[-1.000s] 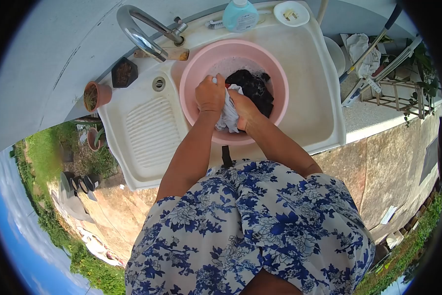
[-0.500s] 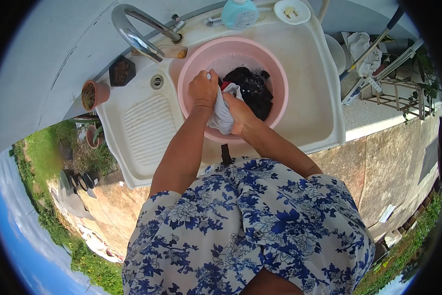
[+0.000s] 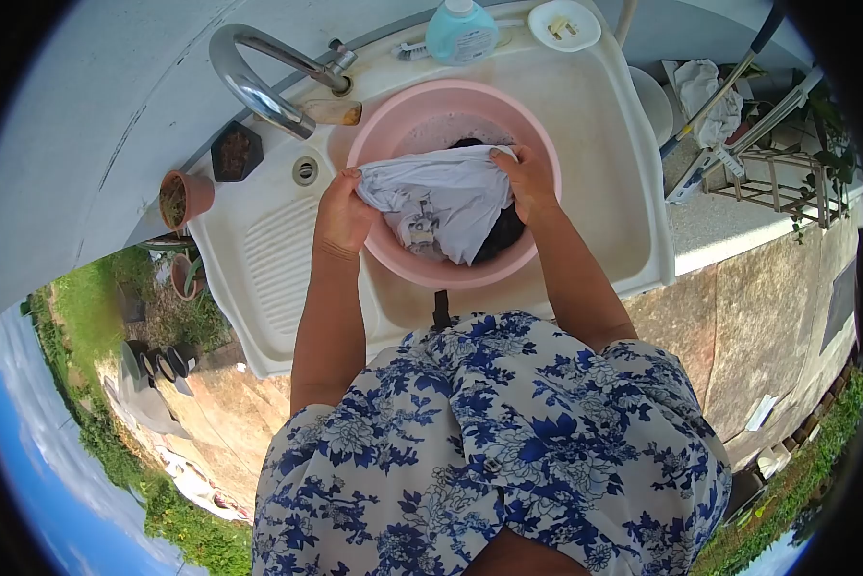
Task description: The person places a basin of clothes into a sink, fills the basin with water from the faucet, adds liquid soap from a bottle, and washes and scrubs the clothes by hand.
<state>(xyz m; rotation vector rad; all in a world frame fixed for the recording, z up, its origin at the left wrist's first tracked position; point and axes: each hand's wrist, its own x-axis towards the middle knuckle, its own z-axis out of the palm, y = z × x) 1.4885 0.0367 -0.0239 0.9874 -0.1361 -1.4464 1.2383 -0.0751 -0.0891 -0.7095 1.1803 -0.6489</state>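
Observation:
Stretched between my two hands is a wet white garment (image 3: 451,197), a printed patch showing on its lower part. My left hand (image 3: 347,211) grips its left end at the rim of a pink basin (image 3: 379,144). The other end is pinched in my right hand (image 3: 529,182), over the basin's right side. Beneath the cloth, dark laundry (image 3: 502,237) lies in soapy water (image 3: 441,130), mostly covered. The garment's exact kind is not clear.
The basin stands in a white sink (image 3: 604,173) with a ribbed washboard (image 3: 283,254) at left. A chrome faucet (image 3: 259,91) arches at upper left. A blue detergent bottle (image 3: 462,36) and a white soap dish (image 3: 564,26) sit along the back edge. Two potted plants (image 3: 235,154) (image 3: 184,199) stand left.
The white cloth was bunched between my hands, which were close together. Now my hands are apart and the cloth is spread out, covering much of the dark laundry.

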